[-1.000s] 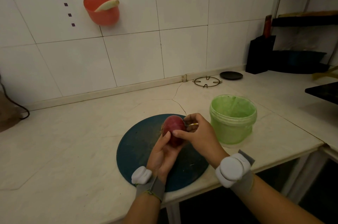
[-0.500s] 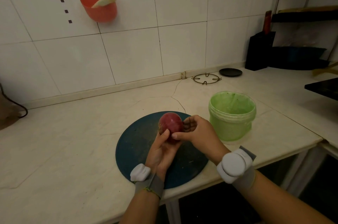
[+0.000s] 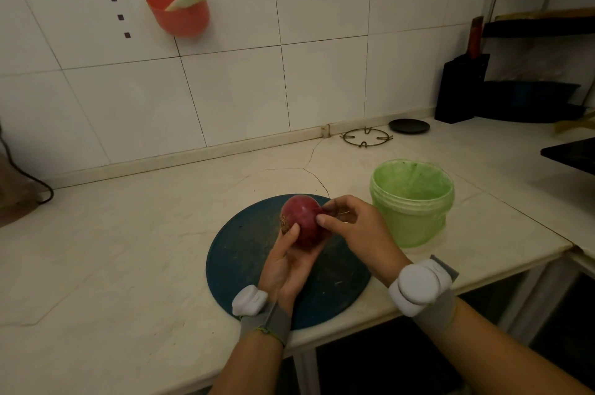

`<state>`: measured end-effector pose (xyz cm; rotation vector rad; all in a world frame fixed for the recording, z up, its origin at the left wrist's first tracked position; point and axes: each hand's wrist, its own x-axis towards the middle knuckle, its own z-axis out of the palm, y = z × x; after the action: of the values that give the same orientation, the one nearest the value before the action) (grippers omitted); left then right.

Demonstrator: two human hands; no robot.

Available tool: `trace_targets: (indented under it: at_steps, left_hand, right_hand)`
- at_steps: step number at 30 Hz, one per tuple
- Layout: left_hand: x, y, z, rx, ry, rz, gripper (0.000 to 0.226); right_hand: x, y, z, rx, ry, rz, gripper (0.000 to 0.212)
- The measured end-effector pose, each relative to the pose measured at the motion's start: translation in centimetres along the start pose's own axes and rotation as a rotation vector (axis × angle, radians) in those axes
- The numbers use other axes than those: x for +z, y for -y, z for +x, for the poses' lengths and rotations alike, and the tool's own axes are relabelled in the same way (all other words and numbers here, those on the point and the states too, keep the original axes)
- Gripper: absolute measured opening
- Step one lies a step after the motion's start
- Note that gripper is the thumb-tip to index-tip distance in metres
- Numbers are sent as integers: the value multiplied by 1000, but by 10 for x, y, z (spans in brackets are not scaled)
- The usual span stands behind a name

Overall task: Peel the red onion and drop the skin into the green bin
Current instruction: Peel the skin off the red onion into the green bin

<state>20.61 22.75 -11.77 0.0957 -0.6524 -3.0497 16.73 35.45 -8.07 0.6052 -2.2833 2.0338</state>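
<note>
The red onion (image 3: pixel 302 221) was cradled in the left hand (image 3: pixel 286 262) for steadiness while its skin was pinched by the right hand (image 3: pixel 357 230); the green bin (image 3: pixel 412 201) stood just beyond.

1. A round dark-blue board (image 3: pixel 244 259) lies on the pale table (image 3: pixel 128 249), near its front edge.
2. A red cup (image 3: pixel 178 16) hangs on the tiled wall.
3. A wire ring (image 3: pixel 367 137) and a black disc (image 3: pixel 409 126) lie by the wall.
</note>
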Motion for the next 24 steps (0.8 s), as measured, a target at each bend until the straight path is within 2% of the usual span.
trace_targets:
  at_steps: [3,8,15,20,24]
  left_hand:
    - [0,0,1,-2,13,-7,110]
    - [2,0,0,2,19,10,109]
    - [0,-1,4,9,-12,3,112]
    - [-4,-1,4,6,-1,44,78]
    - [-6,0,6,11,-17,82,67]
  right_hand:
    - [-1,-2,0,-19,-13,-21,12]
    - [-4,-1,2,-54,-31,-111,16]
    - [-4,5,-4,-60,10,-66,21]
    - [-1,12,-5,-12,49,8,19]
    - [-1,17,-2,-29,41,60,21]
